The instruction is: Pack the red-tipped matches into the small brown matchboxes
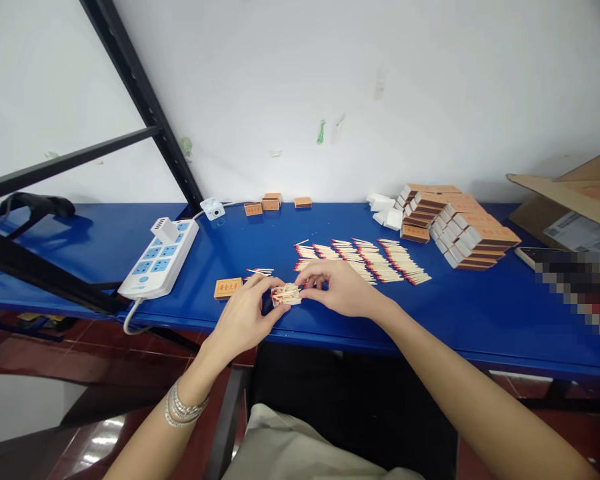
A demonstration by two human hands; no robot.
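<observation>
Near the table's front edge, a small white matchbox tray [286, 295] full of matches sits between my hands. My left hand [250, 312] grips the tray's left side with thumb and fingers. At its right end, my right hand [337, 288] has curled fingers and thumb against the tray or the matches; I cannot make out which. Left of the tray lies an orange matchbox sleeve [228, 288], with a few loose matches [261, 271] just behind. Beyond my right hand, red-tipped matches [395, 260] lie in several slanted rows, partly hidden by that hand.
Stacked matchboxes [473, 227] stand at the back right beside white trays [387, 215] and a cardboard box [570, 207]. A power strip [160, 260] lies left, near a black metal frame [145, 100]. More matchboxes [271, 201] rest along the wall on the blue table [455, 320].
</observation>
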